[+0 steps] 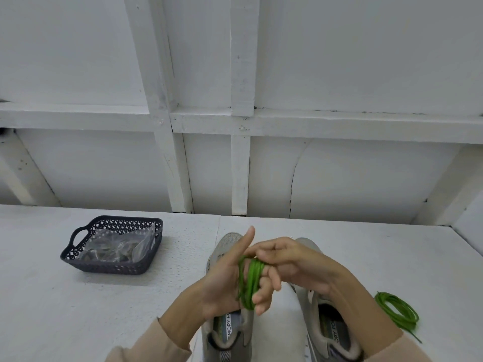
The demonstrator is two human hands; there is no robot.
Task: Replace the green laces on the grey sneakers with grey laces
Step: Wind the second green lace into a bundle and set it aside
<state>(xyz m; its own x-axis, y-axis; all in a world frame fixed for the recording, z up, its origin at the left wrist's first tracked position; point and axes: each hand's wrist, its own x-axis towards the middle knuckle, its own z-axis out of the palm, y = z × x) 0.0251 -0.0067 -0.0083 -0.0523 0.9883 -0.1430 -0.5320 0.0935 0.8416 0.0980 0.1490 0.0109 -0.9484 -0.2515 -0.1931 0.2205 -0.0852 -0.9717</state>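
My left grip (pixel 224 280) is held above the desk (pixel 366 257), and a green lace (pixel 249 282) is wound in several loops round its curled fingers. One finger (pixel 248 239) of that grip sticks straight up, clear of the loops. My right grip (pixel 295 265) reaches in from the right and pinches the lace at the top of the bundle. Its fingertips press against the loops, and the other fingers are bent over the back of the coil. So both grips are grasping the same lace, and neither is released.

Below them, two grey sneakers stand side by side on the desk with their toes pointing away from me. The left sneaker (pixel 227 335) sits under my left wrist, and the right sneaker (pixel 322 322) sits under my right forearm. A second green lace (pixel 397 310) lies coiled on the desk to the right of the right sneaker, apart from it.

Well off to the left, near the desk's far edge, stands a dark basket (pixel 78 236) with a handle. It holds clear plastic bags (pixel 117 248), and I cannot tell what is in them.
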